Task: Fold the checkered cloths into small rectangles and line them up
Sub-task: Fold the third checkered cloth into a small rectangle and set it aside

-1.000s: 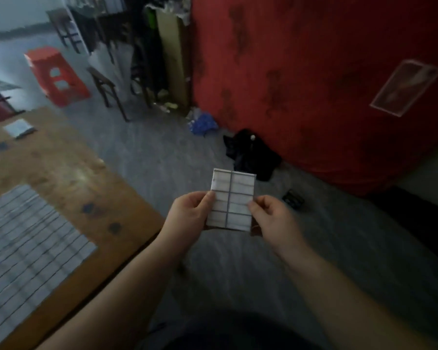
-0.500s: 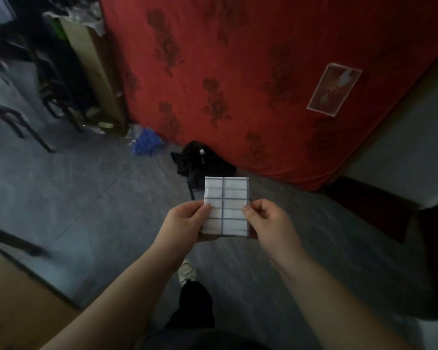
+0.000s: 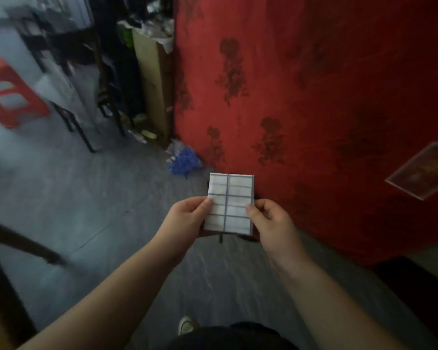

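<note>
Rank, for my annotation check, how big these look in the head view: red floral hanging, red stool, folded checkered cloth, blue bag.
1. red floral hanging
2. red stool, barely ahead of
3. folded checkered cloth; it is held nearer the camera, so unsure
4. blue bag

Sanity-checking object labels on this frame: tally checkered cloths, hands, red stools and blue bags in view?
Checkered cloths: 1, the folded checkered cloth, pinched at both side edges.
Hands: 2, left hand and right hand.
Red stools: 1, the red stool at far left.
Blue bags: 1, the blue bag on the floor.
Total: 5.
</note>
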The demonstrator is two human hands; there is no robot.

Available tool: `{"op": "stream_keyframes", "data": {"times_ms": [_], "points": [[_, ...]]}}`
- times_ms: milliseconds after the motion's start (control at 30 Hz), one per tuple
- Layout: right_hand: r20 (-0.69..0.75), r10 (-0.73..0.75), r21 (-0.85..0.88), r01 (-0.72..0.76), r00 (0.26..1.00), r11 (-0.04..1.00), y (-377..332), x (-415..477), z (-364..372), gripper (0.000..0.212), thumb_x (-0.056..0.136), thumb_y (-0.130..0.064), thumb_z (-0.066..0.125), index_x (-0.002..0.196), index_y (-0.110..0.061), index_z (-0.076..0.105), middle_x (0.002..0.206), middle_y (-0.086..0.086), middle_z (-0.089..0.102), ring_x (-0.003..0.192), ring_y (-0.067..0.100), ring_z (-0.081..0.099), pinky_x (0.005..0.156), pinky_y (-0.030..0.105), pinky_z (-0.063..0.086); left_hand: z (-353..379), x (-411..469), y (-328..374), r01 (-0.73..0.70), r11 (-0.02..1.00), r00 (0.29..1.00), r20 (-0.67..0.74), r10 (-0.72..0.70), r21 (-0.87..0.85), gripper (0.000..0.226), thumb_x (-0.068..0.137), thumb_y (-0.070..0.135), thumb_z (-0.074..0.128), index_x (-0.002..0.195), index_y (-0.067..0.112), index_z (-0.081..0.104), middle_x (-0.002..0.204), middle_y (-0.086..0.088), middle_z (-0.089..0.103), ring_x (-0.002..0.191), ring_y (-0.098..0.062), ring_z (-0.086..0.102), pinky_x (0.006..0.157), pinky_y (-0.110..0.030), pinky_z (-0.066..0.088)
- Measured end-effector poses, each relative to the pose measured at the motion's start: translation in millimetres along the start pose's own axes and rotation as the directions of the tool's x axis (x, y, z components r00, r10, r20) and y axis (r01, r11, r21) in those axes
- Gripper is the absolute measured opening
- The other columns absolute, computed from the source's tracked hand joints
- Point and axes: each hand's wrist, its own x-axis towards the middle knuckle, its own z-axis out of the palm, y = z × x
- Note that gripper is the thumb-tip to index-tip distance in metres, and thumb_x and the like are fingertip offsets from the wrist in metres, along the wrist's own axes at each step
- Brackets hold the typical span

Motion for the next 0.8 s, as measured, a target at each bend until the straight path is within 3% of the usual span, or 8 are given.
{"op": "stream_keyframes", "data": {"times_ms": [167, 267, 433, 533, 667, 800], "points": [[0.2, 0.043, 0.058, -0.056, 0.979, 0.997, -15.8, 87.9, 70.6, 0.014, 0.099, -0.014, 0.06, 0.092, -0.004, 0.066, 0.09, 0.017, 0.073, 0.079, 0.018, 0.066, 0.075, 0.034, 0.055, -59.7, 54.1, 29.7, -0.021, 0.997, 0.984, -0.18, 0.008, -0.073, 0.024, 0.103, 0.018, 0.053, 0.106, 0.005, 0.072, 0.099, -0.016, 0.077, 0.09, -0.027, 0.074, 0.077, -0.041, 0.063], [0.311, 0.048, 0.072, -0.074, 0.949, 0.995, -23.2, 141.3, 117.8, 0.011, 0.099, -0.009, 0.058, 0.092, -0.003, 0.064, 0.086, 0.016, 0.07, 0.079, 0.02, 0.063, 0.068, 0.025, 0.054, -96.1, 94.2, 44.2, -0.055, 0.996, 0.951, -0.307, 0.029, -0.076, 0.021, 0.103, 0.019, 0.054, 0.101, 0.011, 0.073, 0.094, -0.011, 0.078, 0.086, -0.023, 0.074, 0.075, -0.04, 0.063], [0.457, 0.007, 0.049, -0.033, 0.889, 0.998, -45.0, 253.1, 199.9, 0.01, 0.098, -0.008, 0.06, 0.09, -0.01, 0.065, 0.088, 0.013, 0.072, 0.079, 0.021, 0.065, 0.071, 0.034, 0.054, -151.5, 172.2, 82.2, -0.098, 0.994, 0.894, -0.444, 0.065, -0.051, 0.02, 0.103, 0.018, 0.053, 0.1, 0.014, 0.073, 0.087, -0.005, 0.078, 0.082, -0.019, 0.074, 0.077, -0.043, 0.063], [0.545, -0.012, 0.015, 0.004, 0.838, 1.0, -69.8, 321.1, 250.7, 0.013, 0.098, -0.01, 0.06, 0.088, -0.017, 0.065, 0.084, 0.002, 0.073, 0.079, 0.016, 0.069, 0.065, 0.025, 0.055, -187.9, 217.3, 109.9, -0.093, 0.996, 0.852, -0.519, 0.074, -0.011, 0.021, 0.103, 0.013, 0.052, 0.104, 0.018, 0.072, 0.087, -0.001, 0.077, 0.08, -0.017, 0.073, 0.077, -0.04, 0.062], [0.677, -0.024, -0.035, 0.065, 0.736, 0.997, -109.6, 386.1, 320.9, 0.011, 0.099, -0.013, 0.06, 0.09, -0.017, 0.067, 0.086, 0.004, 0.073, 0.08, 0.018, 0.069, 0.066, 0.028, 0.058, -233.1, 259.2, 144.4, -0.113, 0.994, 0.774, -0.627, 0.088, 0.0, 0.02, 0.103, 0.009, 0.051, 0.106, 0.015, 0.071, 0.079, 0.002, 0.076, 0.07, -0.011, 0.069, 0.069, -0.031, 0.057], [0.772, 0.003, -0.062, 0.07, 0.636, 0.996, -137.6, 416.1, 388.3, 0.011, 0.099, -0.016, 0.06, 0.092, -0.017, 0.067, 0.087, 0.002, 0.073, 0.082, 0.017, 0.069, 0.066, 0.028, 0.059, -283.4, 278.8, 168.7, -0.11, 0.994, 0.676, -0.733, 0.076, 0.002, 0.02, 0.104, 0.017, 0.052, 0.111, 0.019, 0.071, 0.091, -0.002, 0.076, 0.078, -0.016, 0.071, 0.068, -0.029, 0.055]]}}
